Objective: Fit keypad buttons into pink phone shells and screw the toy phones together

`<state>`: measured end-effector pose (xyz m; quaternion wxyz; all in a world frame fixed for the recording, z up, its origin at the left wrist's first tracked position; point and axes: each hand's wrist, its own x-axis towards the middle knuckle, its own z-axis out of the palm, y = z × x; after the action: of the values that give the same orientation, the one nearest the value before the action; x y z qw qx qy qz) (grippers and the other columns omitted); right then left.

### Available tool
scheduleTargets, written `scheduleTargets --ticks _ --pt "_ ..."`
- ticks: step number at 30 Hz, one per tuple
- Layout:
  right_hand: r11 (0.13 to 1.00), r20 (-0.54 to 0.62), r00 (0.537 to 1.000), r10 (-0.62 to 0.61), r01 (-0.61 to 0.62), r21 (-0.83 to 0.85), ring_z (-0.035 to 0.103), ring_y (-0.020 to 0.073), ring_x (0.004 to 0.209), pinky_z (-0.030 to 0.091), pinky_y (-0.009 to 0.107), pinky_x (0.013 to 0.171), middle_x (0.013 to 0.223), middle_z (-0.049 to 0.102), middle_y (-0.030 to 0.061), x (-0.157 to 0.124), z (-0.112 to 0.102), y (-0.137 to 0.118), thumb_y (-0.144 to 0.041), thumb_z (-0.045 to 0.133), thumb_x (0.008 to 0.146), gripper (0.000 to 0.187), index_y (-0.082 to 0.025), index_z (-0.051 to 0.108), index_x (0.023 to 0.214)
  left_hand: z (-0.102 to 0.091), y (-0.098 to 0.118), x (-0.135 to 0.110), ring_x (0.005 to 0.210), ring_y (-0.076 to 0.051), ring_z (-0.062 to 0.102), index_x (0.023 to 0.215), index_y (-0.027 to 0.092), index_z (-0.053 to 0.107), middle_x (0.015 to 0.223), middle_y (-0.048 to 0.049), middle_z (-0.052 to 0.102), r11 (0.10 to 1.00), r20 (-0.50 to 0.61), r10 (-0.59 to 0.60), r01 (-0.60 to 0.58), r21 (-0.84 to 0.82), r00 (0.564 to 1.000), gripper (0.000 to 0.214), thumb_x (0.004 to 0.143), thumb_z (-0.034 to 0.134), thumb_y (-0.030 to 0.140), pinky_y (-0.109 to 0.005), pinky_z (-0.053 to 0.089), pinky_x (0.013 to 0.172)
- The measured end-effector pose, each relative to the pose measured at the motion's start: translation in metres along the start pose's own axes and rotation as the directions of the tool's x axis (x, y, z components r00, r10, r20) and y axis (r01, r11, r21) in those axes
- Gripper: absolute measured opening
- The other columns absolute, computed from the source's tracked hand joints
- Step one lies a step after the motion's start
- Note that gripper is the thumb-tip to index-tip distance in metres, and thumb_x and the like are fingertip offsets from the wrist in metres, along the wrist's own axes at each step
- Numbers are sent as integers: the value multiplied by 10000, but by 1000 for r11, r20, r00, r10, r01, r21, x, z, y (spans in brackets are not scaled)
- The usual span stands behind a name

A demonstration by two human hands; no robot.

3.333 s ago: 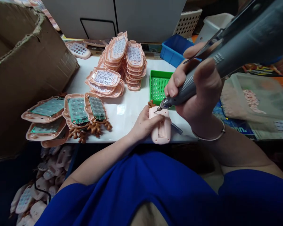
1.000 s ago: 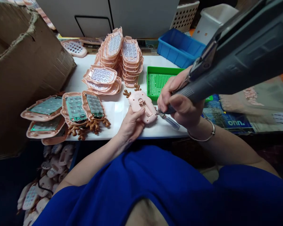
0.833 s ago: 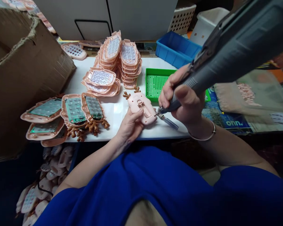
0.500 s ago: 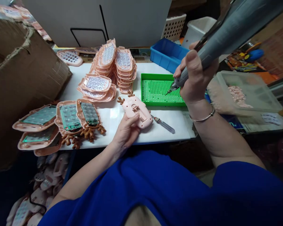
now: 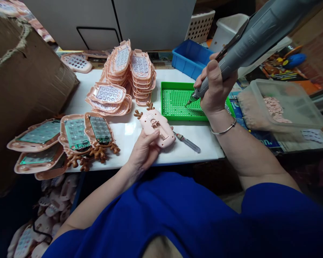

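Presently, from your far left: one cardboard box (image 5: 24, 100), at the left of the white table (image 5: 204, 132). Next, board-fitted half-shells (image 5: 76, 132), several, overlapping at the near edge, brown antlers toward you; no hand on them. Behind, keypad half-shells (image 5: 110, 93), in leaning stacks; likewise no hand on them.

Your left hand (image 5: 144, 152): fingers folded beneath, thumb laid on the back, no gap showing in the hold. Held item: one antlered toy-phone casing (image 5: 161, 123), back uppermost, battery bay uncovered, near the table's front edge. Contact with the table: cannot be told. Position: much as half a second ago.

Just right of it, one hand screwdriver (image 5: 191, 144), lying loose, shaft end by the casing's edge. Farther back, one blue bin (image 5: 187, 65); before it, one green perforated tray (image 5: 183, 117).

Your right hand (image 5: 216, 89): fingers wrapped about one electric screwdriver (image 5: 258, 36), bit (image 5: 188, 102) pointing down and left. Changed entry: under a second ago the bit stood at the casing's lower right corner; it is now over the tray, apart from the casing. Judged meaning: no driving is under way, that corner being done or left for the present. Screw on the bit: too small to tell.

Far right, one translucent tub (image 5: 304, 107), holding small pale-pink pieces.
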<state>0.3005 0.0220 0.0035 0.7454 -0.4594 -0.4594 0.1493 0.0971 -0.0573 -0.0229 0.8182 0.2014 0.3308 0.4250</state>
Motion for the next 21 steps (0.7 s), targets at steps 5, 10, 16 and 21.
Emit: scheduleTargets --ticks 5,10,16,21 --pt "1000 4 1000 9 -9 23 500 137 576 392 362 539 815 660 -96 3 -4 10 -700 740 624 421 -400 556 855 -1 0 -1 1098 -277 685 1048 175 630 994 -70 749 1000 8 7 -7 4 1000 399 672 764 171 -431 546 983" --pt "998 96 995 12 -7 -59 480 163 618 379 363 586 683 588 -71 10 -4 9 -769 594 687 453 -413 472 940 -1 -1 0 1058 -274 700 1051 174 633 982 -66 748 1000 19 15 -14 -11 1000 400 673 766 170 -443 544 983" --pt "993 90 995 36 -25 -119 430 147 543 441 351 553 752 493 -10 -10 14 -69 -689 594 728 440 -315 426 888 1 -2 0 1010 -245 710 1075 183 629 925 -39 746 998 -23 18 -20 -65 1000 413 684 744 119 -437 530 996" --pt "998 169 986 -2 -7 55 367 131 413 308 328 395 572 348 -61 -51 33 -107 -880 506 724 621 -274 466 850 1 -2 3 955 -201 703 1034 166 648 925 -31 736 995 -55 20 -25 -100 998 317 733 688 79 -417 514 1007"
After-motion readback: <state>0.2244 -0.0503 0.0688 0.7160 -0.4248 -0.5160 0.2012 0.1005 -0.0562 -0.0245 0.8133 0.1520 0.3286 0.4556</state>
